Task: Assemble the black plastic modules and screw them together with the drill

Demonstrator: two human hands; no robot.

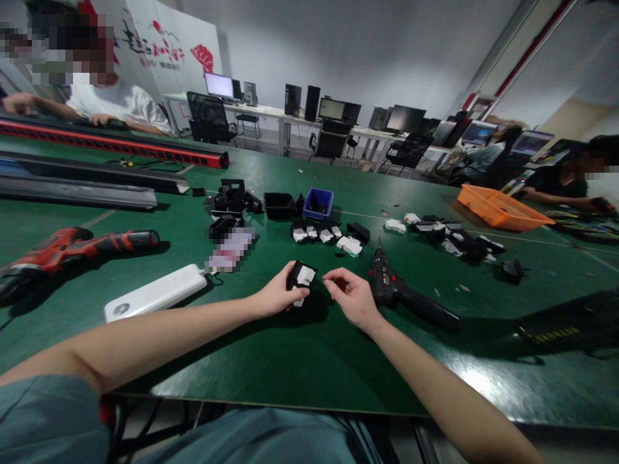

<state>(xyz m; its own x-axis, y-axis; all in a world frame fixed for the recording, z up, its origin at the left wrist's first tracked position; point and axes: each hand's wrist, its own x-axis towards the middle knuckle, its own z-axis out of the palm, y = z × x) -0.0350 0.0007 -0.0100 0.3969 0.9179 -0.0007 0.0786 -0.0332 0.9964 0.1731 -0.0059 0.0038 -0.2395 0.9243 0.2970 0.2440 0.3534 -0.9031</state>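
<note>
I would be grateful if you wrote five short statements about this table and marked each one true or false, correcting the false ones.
1. The left hand holds a black-and-white part. True.
2. The right hand is beside a black drill. True.
3. The black drill stands upright on its handle. False: it lies on its side on the green table.
4. An orange tray sits to the right of a blue bin. True.
5. The long white device lies inside the blue bin. False: it lies on the green table.
</note>
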